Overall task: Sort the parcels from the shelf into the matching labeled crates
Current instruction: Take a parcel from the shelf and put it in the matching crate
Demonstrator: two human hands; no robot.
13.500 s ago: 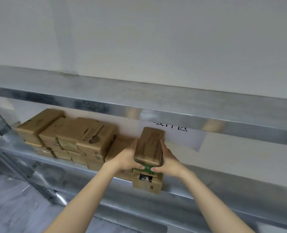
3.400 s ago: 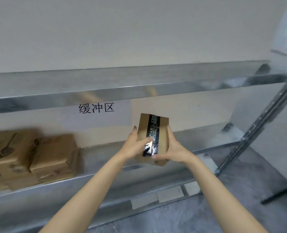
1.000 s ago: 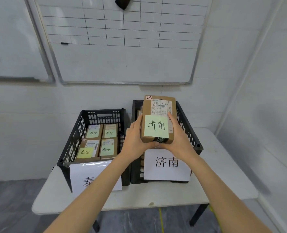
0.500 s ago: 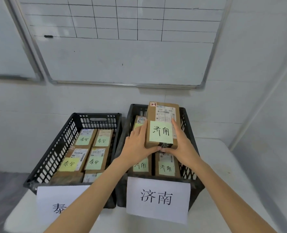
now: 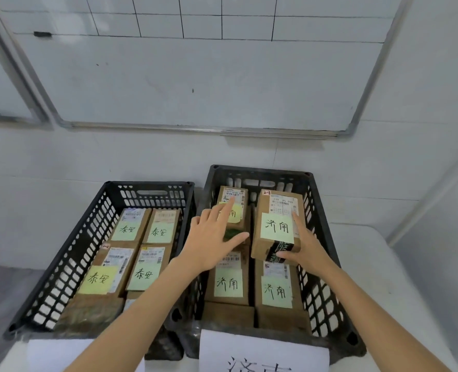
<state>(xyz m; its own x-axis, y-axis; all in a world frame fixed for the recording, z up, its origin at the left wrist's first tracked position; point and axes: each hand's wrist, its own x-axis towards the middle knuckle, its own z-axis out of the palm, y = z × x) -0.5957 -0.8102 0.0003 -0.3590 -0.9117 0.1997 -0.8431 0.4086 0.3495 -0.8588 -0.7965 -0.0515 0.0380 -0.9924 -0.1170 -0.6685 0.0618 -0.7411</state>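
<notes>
Cardboard parcel (image 5: 276, 210), corner behind right fingers (image 5: 299, 224)

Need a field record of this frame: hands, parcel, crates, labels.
left hand: open, fingers straight, over the rear-left parcel
right hand: grips the parcel at its near right corner
parcel: note reads 济南; low in rear right of right crate
right crate: visible notes read 济南
left crate: four visible notes read 泰安
support: white table
behind: whiteboard

Parcels (image 5: 275, 226) in two crates (image 5: 327, 237) on table (image 5: 378, 264).
</notes>
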